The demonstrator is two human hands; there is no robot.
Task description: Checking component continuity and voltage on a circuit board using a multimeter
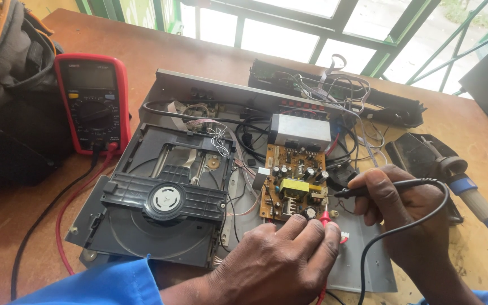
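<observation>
Brown board (292, 182) lies bare in the opened player (159, 192) — casing already off. Left hand (278, 261) pinches the red probe (324, 217) onto it, right hand (393, 206) grips the black probe (368, 190) — probing looks underway, meter (92, 101) connected.

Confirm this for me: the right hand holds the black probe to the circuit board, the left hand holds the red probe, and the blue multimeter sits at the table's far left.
Not quite: the multimeter is red, not blue, as the head view shows. The rest stands: the right hand holds the black probe to the circuit board, and the left hand holds the red probe.
</observation>
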